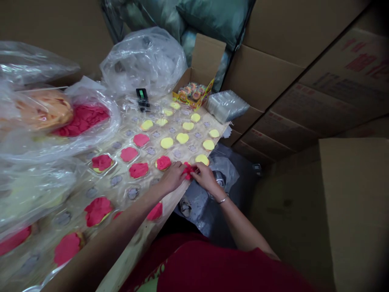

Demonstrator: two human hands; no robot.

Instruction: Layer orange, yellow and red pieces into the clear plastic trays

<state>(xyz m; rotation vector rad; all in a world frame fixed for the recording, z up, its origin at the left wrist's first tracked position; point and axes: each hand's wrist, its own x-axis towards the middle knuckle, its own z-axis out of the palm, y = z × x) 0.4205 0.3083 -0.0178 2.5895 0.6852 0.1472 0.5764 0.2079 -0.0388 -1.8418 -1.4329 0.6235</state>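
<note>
My left hand (174, 175) and my right hand (205, 177) meet at the near edge of a wooden board (170, 202). Together they pinch a crumpled red piece (188, 170) between their fingertips. On the board lie rows of clear plastic cups. Some hold yellow discs (167, 142); others are topped with red pieces (138, 170). One yellow disc (202, 159) lies just beyond my right hand, and a red-topped one (163, 162) sits beside my left. A bracelet circles my right wrist.
At the left, clear bags (75, 121) hold red and orange pieces. A large empty plastic bag (142, 61), a black tape dispenser (142, 98), a yellow box of small packs (193, 94) and stacked clear cups (226, 104) stand at the back. Cardboard cartons (304, 93) fill the right.
</note>
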